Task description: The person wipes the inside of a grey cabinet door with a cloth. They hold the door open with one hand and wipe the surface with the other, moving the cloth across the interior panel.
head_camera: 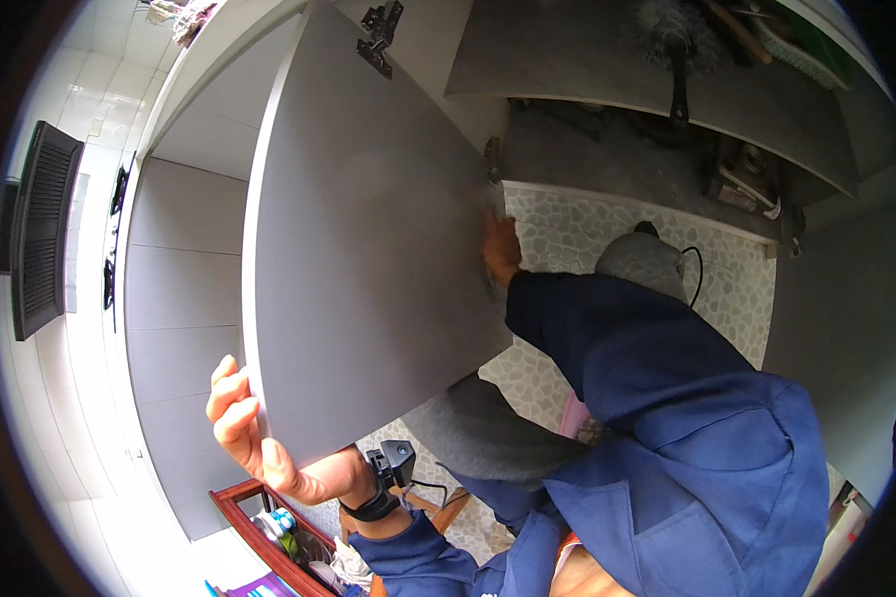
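A grey cabinet door panel (pixel 366 246) stands open in front of me. My left hand (pixel 257 440) holds its pale outer edge near the lower corner, fingers on the far side and thumb at the near face; a small camera is strapped to that wrist. My right hand (pixel 502 248) is at the door's inner, hinge-side edge, partly hidden behind the panel, so its fingers and anything in them are unclear. A dark metal hinge (pixel 379 37) is at the top of the door, and another hinge (pixel 493 158) sits above my right hand.
The cabinet shelf (pixel 567 67) holds a brush (pixel 678 74) with a black handle; more items lie on the level below. Another grey door (pixel 829 298) stands at the right. A red-brown wooden rack (pixel 231 496) with bottles is at lower left. My legs are over the stone-patterned floor (pixel 552 373).
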